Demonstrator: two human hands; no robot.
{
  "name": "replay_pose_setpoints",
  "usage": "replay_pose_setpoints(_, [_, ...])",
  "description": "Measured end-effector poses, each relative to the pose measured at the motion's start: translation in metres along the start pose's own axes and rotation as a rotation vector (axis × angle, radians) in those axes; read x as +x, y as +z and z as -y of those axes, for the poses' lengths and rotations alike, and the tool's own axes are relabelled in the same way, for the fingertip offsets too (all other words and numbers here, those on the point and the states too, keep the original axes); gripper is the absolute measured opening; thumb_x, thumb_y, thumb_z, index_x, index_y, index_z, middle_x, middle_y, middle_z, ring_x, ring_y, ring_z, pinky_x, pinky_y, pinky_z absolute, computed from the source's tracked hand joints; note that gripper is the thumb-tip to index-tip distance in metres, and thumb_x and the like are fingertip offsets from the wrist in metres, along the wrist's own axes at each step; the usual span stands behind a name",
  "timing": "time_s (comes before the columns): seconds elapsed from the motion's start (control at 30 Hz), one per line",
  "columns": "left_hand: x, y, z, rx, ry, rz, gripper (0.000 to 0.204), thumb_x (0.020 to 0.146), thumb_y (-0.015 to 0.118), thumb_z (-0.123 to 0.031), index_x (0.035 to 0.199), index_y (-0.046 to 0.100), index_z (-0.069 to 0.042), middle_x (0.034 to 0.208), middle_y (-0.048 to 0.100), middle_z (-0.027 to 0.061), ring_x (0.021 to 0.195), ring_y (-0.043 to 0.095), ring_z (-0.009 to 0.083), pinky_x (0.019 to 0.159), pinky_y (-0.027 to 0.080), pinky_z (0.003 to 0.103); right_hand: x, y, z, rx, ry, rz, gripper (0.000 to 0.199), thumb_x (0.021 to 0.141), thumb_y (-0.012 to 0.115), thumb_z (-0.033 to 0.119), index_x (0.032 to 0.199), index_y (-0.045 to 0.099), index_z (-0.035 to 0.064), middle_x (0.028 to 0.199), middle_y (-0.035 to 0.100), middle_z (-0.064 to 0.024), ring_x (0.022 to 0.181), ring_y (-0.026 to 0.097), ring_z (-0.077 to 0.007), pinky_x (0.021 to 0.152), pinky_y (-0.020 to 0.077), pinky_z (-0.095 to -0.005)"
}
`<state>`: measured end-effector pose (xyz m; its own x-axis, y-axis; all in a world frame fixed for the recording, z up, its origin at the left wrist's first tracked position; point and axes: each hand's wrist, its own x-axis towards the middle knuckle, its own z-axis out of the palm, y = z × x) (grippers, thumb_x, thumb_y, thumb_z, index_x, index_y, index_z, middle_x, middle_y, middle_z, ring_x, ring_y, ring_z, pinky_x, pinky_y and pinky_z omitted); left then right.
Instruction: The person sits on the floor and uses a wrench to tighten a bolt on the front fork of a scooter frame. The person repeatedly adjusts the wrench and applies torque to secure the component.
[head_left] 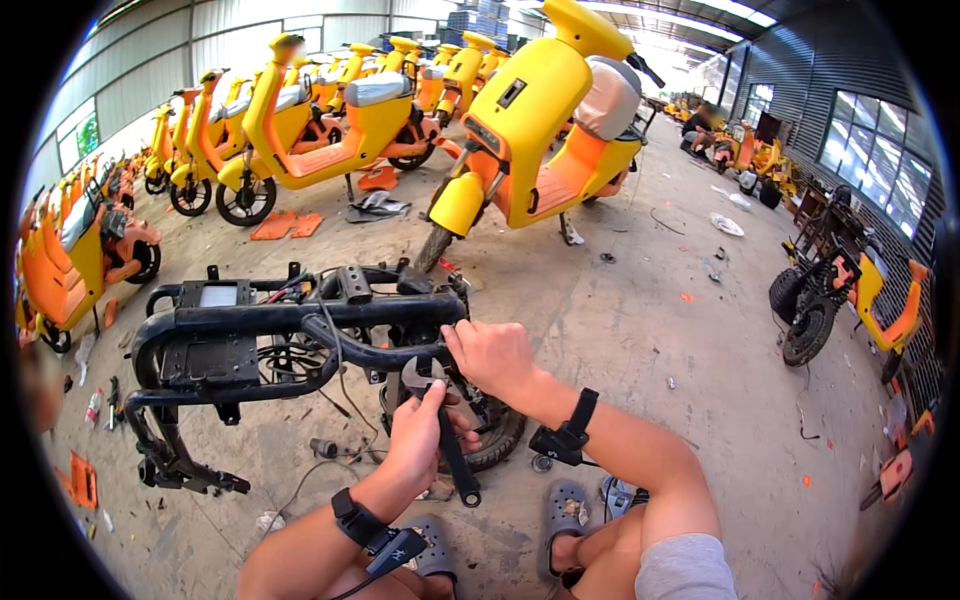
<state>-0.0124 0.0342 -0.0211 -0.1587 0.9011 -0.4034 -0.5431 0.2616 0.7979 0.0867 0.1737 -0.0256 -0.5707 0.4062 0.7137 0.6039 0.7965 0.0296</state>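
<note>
In front of me is a stripped black scooter frame [240, 320] with bare tubes, loose cables and a wheel [503, 440] at its right end. My left hand [415, 435] is closed round a dark adjustable wrench [452, 450]. The wrench's jaw points up beside the frame's lower tube, its handle down toward the floor; whether the jaw touches a part I cannot tell. My right hand [495, 358] is closed on the right end of the frame, its fingertips against the black tube. What lies beneath those fingers is hidden.
A yellow scooter [535, 130] stands just beyond the frame, with rows of others behind. Orange panels [285, 226] and a black plastic sheet [378, 207] lie on the floor. At the right are a partly stripped scooter [815, 300] and, farther back, a seated person [698, 128].
</note>
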Motion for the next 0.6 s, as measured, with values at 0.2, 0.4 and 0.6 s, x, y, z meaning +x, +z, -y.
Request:
replay_pose_setpoints(0.2, [0.003,0.000,0.002,-0.009,-0.004,0.022,0.036,0.101,0.044,-0.034,0.102,0.049,0.001,0.068,0.058,0.0103,0.060,0.063,0.0267,0.061,0.056,0.043,-0.001,-0.010,0.006,0.031,0.060,-0.011,0.031,0.090,0.058,0.035,0.079,0.053,0.0072,0.060,0.061,-0.0097,0.050,0.062,-0.0277,0.044,0.0474,-0.0389])
replay_pose_setpoints(0.4, [0.001,-0.002,0.002,-0.018,-0.005,0.022,0.036,0.100,0.045,-0.035,0.101,0.049,0.000,0.067,0.058,0.0104,0.060,0.062,0.0266,0.061,0.056,0.044,0.000,-0.015,0.005,0.057,0.114,0.078,0.032,0.089,0.058,0.037,0.080,0.052,0.0071,0.063,0.062,-0.0110,0.053,0.063,-0.0290,0.045,0.0480,-0.0407])
replay_pose_setpoints(0.6, [-0.001,0.003,0.000,0.007,0.012,0.020,0.035,0.099,0.046,-0.034,0.100,0.049,0.001,0.067,0.058,0.0102,0.059,0.062,0.0261,0.060,0.055,0.043,-0.004,0.004,-0.002,0.074,0.119,0.063,0.034,0.088,0.060,0.039,0.081,0.052,0.0062,0.059,0.062,-0.0104,0.051,0.063,-0.0308,0.045,0.0482,-0.0420])
